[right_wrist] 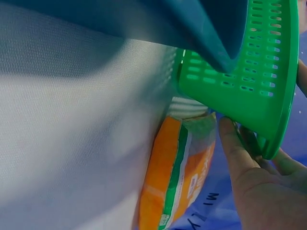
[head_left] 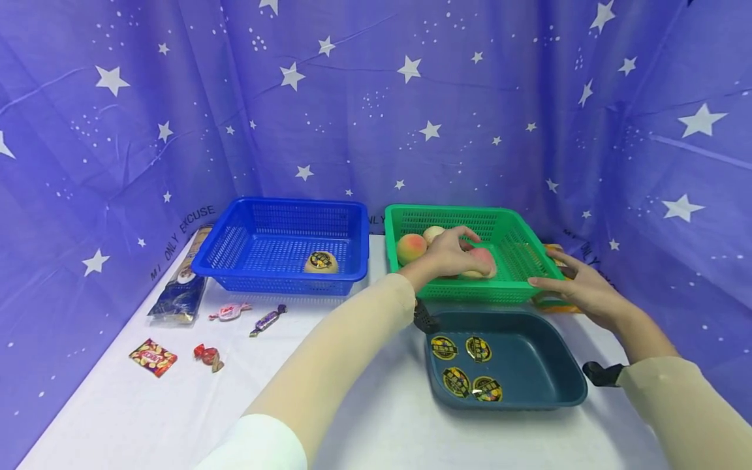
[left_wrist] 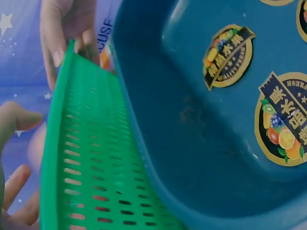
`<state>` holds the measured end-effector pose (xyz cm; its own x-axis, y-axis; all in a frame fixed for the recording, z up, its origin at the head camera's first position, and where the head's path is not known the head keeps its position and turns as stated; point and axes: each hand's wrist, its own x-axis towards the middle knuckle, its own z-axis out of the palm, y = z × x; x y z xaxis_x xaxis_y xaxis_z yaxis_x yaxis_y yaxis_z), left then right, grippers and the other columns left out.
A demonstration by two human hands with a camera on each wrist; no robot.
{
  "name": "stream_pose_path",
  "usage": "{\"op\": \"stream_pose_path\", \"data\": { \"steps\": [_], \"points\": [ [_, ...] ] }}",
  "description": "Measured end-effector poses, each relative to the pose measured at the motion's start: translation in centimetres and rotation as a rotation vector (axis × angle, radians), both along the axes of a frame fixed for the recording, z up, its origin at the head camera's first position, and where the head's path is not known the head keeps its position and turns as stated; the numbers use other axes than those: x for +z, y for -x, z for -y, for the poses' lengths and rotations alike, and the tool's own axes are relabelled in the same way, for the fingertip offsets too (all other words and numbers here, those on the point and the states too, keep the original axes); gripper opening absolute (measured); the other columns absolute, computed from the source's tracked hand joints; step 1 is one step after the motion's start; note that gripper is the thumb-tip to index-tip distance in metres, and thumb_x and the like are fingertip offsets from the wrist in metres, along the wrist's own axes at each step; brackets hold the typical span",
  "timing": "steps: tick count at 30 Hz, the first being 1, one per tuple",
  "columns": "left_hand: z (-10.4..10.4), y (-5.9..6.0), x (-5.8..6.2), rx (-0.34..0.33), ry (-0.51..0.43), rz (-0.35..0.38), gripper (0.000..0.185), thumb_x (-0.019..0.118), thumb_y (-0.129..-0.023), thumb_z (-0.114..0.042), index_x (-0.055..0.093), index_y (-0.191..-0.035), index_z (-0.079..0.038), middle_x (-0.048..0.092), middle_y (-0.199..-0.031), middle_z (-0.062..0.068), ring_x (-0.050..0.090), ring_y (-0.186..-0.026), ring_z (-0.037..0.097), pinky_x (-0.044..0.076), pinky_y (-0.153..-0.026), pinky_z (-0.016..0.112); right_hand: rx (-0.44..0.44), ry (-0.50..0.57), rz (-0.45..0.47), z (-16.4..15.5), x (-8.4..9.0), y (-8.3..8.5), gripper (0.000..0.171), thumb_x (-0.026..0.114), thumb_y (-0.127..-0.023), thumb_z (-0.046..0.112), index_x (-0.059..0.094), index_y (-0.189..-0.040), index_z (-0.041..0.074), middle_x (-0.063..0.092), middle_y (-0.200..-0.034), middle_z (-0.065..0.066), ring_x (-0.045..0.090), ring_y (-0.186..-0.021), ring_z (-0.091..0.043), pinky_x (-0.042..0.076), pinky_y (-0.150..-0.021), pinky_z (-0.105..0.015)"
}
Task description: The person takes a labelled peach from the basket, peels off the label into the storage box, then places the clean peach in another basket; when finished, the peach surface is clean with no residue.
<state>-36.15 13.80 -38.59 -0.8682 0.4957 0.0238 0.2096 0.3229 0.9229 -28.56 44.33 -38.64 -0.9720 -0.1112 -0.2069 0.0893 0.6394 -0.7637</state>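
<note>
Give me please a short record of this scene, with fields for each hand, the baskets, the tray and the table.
left hand: grips a peach inside the green basket
right hand: open, fingers on the green basket's right rim
blue basket: holds one round snack
tray: dark teal, four round stickers inside
table: candies at left, orange packet beside the green basket

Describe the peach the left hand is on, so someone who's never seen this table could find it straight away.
Find the green basket at the back right of the white table, beside the blue basket. Inside, the left hand rests on a pink peach near the basket's front wall. The other two peaches lie further left and back, untouched, and one of them is paler.
</note>
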Motion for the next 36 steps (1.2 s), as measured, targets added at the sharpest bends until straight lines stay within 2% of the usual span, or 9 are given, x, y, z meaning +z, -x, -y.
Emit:
{"op": "stream_pose_path", "data": {
  "steps": [6,12,15,19,23,27,29,33,36],
  "points": [
    [-0.1,-0.2,0.4,0.011,0.06,-0.021,0.047,0.091,-0.092,-0.04,0.071,-0.133,-0.026,0.068,-0.147,0.001,0.069,-0.116,0.015,0.064,-0.092,0.037,-0.006,-0.016,0.0,-0.4,0.3,-0.1,0.111,0.07,-0.109,0.046,-0.011,-0.178,0.017,0.0,-0.181,-0.039,0.024,-0.16,-0.066,0.037,-0.121,-0.08],
    [0.6,-0.5,0.4,-0.037,0.05,-0.026,0.05,0.089,-0.093,-0.044,0.071,-0.134,-0.024,0.067,-0.144,-0.001,0.07,-0.118,0.016,0.064,-0.092,0.037,-0.002,-0.034,-0.009,-0.4,0.3,-0.3,0.109,0.068,-0.11,0.046,-0.01,-0.178,0.014,0.006,-0.18,-0.04,0.061,-0.14,-0.039,0.045,-0.119,-0.072],
    [1.0,-0.7,0.2,-0.074,0.082,-0.07,0.048,0.088,-0.094,-0.047,0.069,-0.134,-0.028,0.067,-0.146,-0.003,0.064,-0.127,0.012,0.061,-0.094,0.033,-0.007,-0.078,-0.022,-0.1,0.5,-0.5,0.107,0.067,-0.11,0.048,-0.007,-0.178,0.011,0.002,-0.18,-0.041,0.054,-0.147,-0.046,0.04,-0.119,-0.078],
    [1.8,-0.9,0.2,-0.128,0.11,-0.131,0.052,0.085,-0.097,-0.047,0.066,-0.141,-0.027,0.065,-0.152,0.002,0.061,-0.132,0.013,0.06,-0.096,0.033,0.002,-0.166,-0.083,1.0,1.4,-1.2,0.105,0.067,-0.11,0.049,0.001,-0.178,0.004,-0.001,-0.18,-0.04,0.013,-0.161,-0.07,0.029,-0.118,-0.089],
    [2.8,-1.6,0.8,-0.153,0.114,-0.146,0.06,0.084,-0.097,-0.047,0.064,-0.148,-0.023,0.069,-0.144,0.003,0.065,-0.112,0.01,0.059,-0.086,0.029,0.028,-0.259,-0.176,2.4,2.1,-1.8,0.102,0.068,-0.109,0.05,0.011,-0.176,-0.001,0.006,-0.181,-0.037,0.014,-0.161,-0.069,0.028,-0.117,-0.09],
    [4.0,-2.2,1.5,-0.163,0.117,-0.145,0.069,0.085,-0.097,-0.046,0.06,-0.155,-0.019,0.072,-0.109,-0.002,0.068,-0.091,0.012,0.057,-0.079,0.028,0.036,-0.296,-0.232,4.0,2.7,-2.4,0.096,0.069,-0.109,0.049,0.018,-0.176,0.002,0.019,-0.178,-0.038,0.025,-0.159,-0.066,0.034,-0.115,-0.087],
    [4.6,-2.5,1.7,-0.152,0.133,-0.173,0.072,0.084,-0.096,-0.047,0.059,-0.157,-0.018,0.072,-0.114,-0.004,0.071,-0.104,0.014,0.059,-0.086,0.029,0.042,-0.3,-0.254,4.9,2.8,-2.7,0.094,0.069,-0.109,0.049,0.02,-0.176,0.004,0.022,-0.177,-0.037,0.029,-0.157,-0.065,0.036,-0.114,-0.086],
    [6.3,-2.8,1.8,-0.109,0.168,-0.227,0.066,0.083,-0.095,-0.051,0.063,-0.152,-0.025,0.062,-0.151,-0.008,0.061,-0.144,0.021,0.059,-0.109,0.039,0.069,-0.298,-0.306,6.8,3.0,-3.1,0.089,0.072,-0.109,0.045,0.027,-0.175,0.006,0.028,-0.176,-0.033,0.027,-0.16,-0.062,0.034,-0.116,-0.086],
    [7.8,-3.0,1.5,-0.087,0.158,-0.223,0.058,0.082,-0.095,-0.052,0.065,-0.146,-0.03,0.059,-0.158,-0.006,0.057,-0.149,0.024,0.059,-0.111,0.046,0.094,-0.277,-0.329,8.3,3.1,-3.6,0.085,0.073,-0.108,0.042,0.032,-0.173,0.005,0.031,-0.177,-0.032,0.026,-0.162,-0.061,0.032,-0.121,-0.084]
  ]
}}
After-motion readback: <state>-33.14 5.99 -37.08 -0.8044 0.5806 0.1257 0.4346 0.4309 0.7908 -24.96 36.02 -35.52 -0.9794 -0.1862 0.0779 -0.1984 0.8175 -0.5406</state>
